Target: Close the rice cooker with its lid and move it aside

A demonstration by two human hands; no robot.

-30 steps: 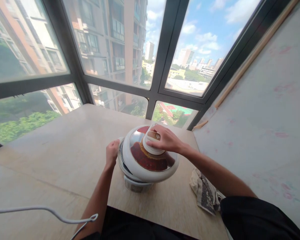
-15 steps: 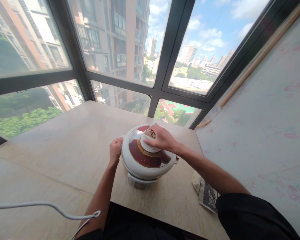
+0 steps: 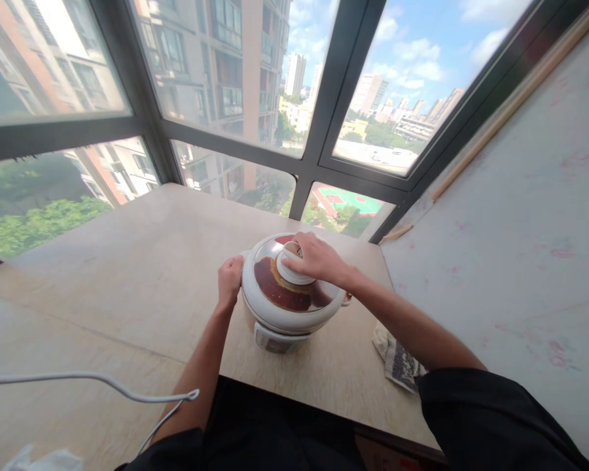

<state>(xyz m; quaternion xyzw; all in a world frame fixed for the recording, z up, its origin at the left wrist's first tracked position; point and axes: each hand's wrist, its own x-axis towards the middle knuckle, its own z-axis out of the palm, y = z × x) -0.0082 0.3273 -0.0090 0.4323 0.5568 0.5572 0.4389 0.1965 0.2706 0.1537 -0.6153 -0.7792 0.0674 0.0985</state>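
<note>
A white electric cooker (image 3: 281,327) stands on the pale wooden table (image 3: 142,261), near its front edge. Its round lid (image 3: 285,297) has a glass centre showing dark red underneath. My right hand (image 3: 317,258) grips the white knob on top of the lid, fingers curled round it. My left hand (image 3: 230,278) is closed on the cooker's left side, at a handle that the fingers hide. The lid sits level on the pot.
A crumpled patterned cloth (image 3: 397,360) lies on the table to the right of the cooker. A white cord (image 3: 93,383) runs across the lower left. Dark-framed windows (image 3: 319,131) close off the table's far side, and a pale wall (image 3: 520,229) rises on the right.
The lid, tilted and raised off the pot a second ago, has come down level onto it. My left hand has moved in against the cooker's side. The view has tipped slightly downward.
</note>
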